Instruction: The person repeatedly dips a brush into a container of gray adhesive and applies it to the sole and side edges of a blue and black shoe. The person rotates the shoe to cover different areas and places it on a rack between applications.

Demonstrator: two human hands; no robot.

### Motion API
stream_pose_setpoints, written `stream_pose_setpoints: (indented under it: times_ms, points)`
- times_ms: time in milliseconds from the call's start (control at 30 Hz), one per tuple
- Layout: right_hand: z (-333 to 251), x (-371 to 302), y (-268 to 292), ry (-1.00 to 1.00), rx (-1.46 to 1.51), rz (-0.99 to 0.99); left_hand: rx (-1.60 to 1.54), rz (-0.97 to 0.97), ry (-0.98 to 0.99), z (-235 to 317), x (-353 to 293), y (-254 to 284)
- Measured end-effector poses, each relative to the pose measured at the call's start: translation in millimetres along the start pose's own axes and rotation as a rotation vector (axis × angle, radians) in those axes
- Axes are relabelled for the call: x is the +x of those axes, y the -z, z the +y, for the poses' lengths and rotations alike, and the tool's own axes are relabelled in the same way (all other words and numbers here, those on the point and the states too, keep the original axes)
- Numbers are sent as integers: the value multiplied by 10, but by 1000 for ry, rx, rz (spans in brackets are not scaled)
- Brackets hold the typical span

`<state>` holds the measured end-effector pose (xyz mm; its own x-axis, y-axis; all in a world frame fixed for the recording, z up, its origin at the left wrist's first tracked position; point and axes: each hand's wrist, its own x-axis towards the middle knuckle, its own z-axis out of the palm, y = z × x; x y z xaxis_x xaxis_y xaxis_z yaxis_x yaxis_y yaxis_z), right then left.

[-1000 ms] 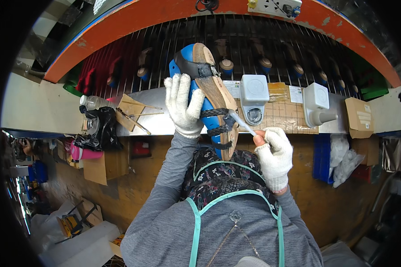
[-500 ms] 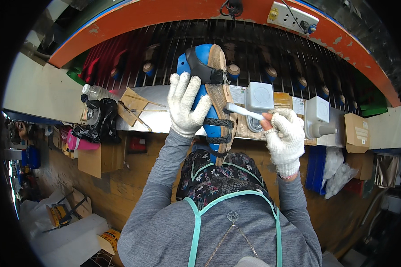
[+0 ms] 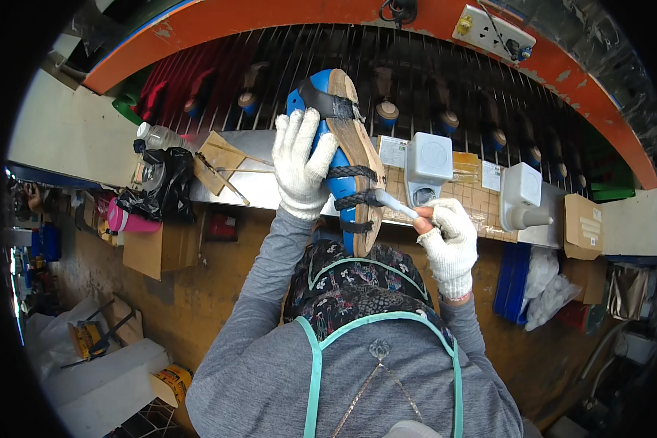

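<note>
A sandal (image 3: 354,146) with a tan footbed and black straps, some braided, sits on a blue shoe last (image 3: 320,80). It is tipped on its side, sole edge to the right, above the bench's near edge. My left hand (image 3: 300,171), in a white glove, holds it with fingers laid along the blue side. Between the bare fingertips of my gloved right hand (image 3: 449,244) is a slim white-handled brush (image 3: 398,206). The brush end meets the footbed edge beside a lower braided strap; its bristles are hard to make out.
Beyond the bench, a rack of metal rods (image 3: 270,66) carries several lasts with shoes. Two white containers (image 3: 429,157) stand on cardboard to the right. A black plastic bag (image 3: 169,182), a clear bottle (image 3: 160,136) and thin brushes on cardboard (image 3: 219,168) lie left.
My right hand and the brush have moved down and left along the footbed edge, from mid-length to the lower braided strap. The sandal has shifted slightly upward and left with my left hand.
</note>
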<state>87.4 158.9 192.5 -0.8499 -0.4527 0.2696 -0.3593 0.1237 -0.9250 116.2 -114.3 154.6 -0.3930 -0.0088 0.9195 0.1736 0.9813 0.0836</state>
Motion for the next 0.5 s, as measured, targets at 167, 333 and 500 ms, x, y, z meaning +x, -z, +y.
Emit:
stream_pose_setpoints:
  times_ms: [167,333,500]
  points:
    - [-84,-169,65,-141,51,-99,-9,-24,78,34,-61,-31]
    - [-142,-313,-17,-314,111,-13,64,-58,143,97,-130,-93]
    - [-71,-276,-81,-198,-72,110,118,-81,143,123,-188,-152]
